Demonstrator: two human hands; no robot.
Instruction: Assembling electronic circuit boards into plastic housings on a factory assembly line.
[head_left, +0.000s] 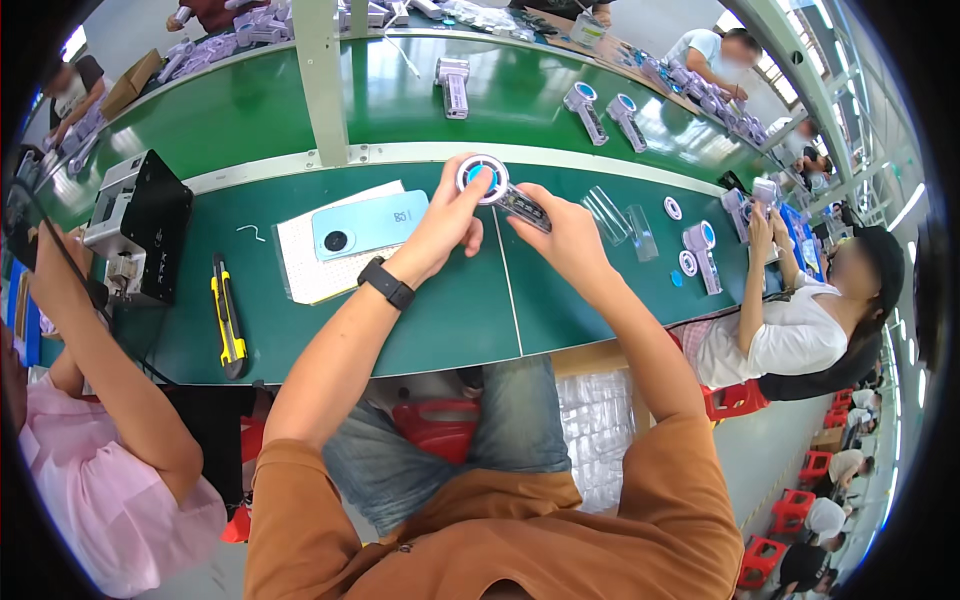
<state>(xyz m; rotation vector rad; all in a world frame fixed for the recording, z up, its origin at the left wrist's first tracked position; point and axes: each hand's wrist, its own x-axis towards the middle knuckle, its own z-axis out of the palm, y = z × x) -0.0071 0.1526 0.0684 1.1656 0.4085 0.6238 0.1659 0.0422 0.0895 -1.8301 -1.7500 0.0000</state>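
Lilac handheld fan [500, 192] held w/ both hands: left hand [446, 222] grip on round head, right hand [566, 233] grip on handle, above green tabletop [440, 320].

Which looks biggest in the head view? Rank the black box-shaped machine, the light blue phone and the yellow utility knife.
1. Black box-shaped machine
2. Light blue phone
3. Yellow utility knife, longer than the phone looks but much thinner; fisheye bending leaves these two unsure.

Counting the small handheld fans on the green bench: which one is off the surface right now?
The fan held between both hands, left hand and right hand; the others lie flat on the belt.
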